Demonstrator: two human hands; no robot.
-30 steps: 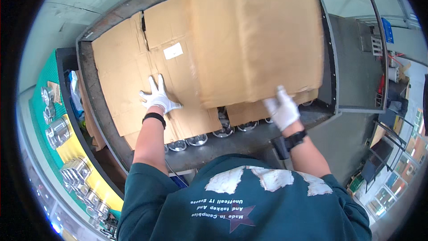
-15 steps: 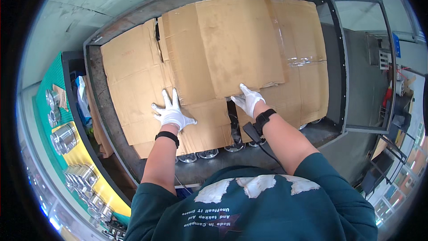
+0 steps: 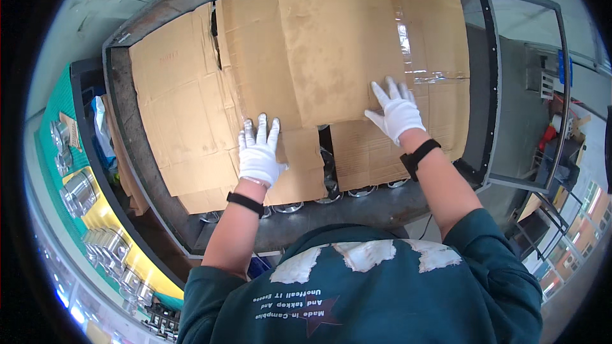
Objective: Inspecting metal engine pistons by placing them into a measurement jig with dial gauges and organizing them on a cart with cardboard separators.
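Observation:
Brown cardboard sheets (image 3: 338,44) lie flat and overlap inside a dark metal frame in front of me. Both hands wear white gloves. My left hand (image 3: 259,156) rests on the cardboard with its fingers outstretched, at the lower left part of the top sheet. Farther right, my right hand (image 3: 396,111) lies on the top sheet near its lower right corner, fingers spread. Neither hand grips anything. Between two lower sheets a gap shows something dark and shiny. Round metal parts (image 3: 290,207) peek out along the near edge, mostly hidden under the cardboard.
The metal frame (image 3: 488,89) has raised walls, with an open tubular frame (image 3: 561,95) jutting out at right. At left, shiny cylindrical metal parts (image 3: 81,194) stand on a green and yellow surface. A bin (image 3: 121,153) between holds bags and cardboard.
My right hand has moved right and away from me, off the top sheet's near edge and flat onto it. My left hand has shifted slightly right. The top sheet now lies flatter.

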